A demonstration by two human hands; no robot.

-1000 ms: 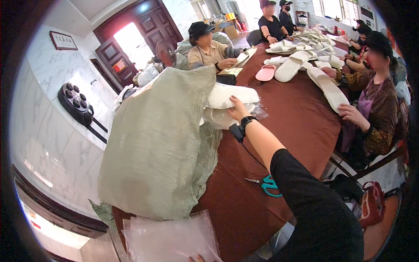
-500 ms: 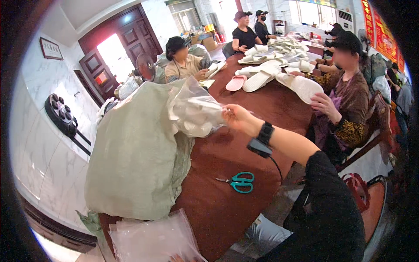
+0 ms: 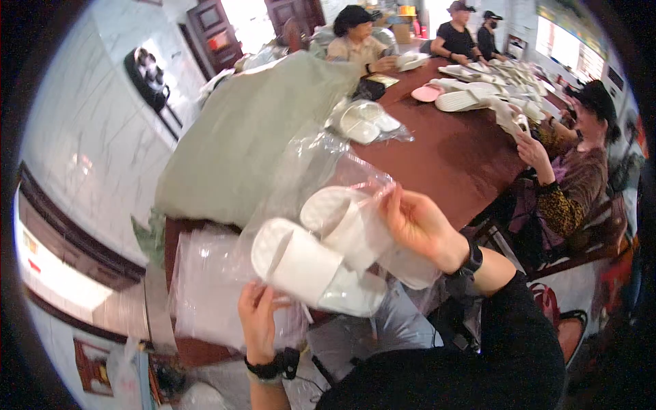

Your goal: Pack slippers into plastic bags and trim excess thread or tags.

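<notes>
A pair of white slippers (image 3: 301, 265) in a clear plastic bag (image 3: 362, 169) hangs in front of me, between my hands. My right hand (image 3: 422, 225) pinches the bag's edge at the right of the pair. Below the left slipper, my left hand (image 3: 260, 318) has its fingers bent against the lower edge of the bag; its grip is partly blurred. Farther off, another bagged pair of white slippers (image 3: 369, 121) lies on the brown-covered table (image 3: 447, 160), against a large pale green sack (image 3: 253, 130).
Flat clear bags (image 3: 205, 290) are stacked at the table's near left corner. A pile of pale slippers (image 3: 502, 78) and a pink slipper (image 3: 427, 92) occupy the far end. A co-worker (image 3: 581, 147) at the right handles slippers; several others sit beyond.
My right hand has come nearer from beside the sack, with bagged slippers in front of me now. My left hand has risen into view. The head view has shifted, and the scissors no longer show.
</notes>
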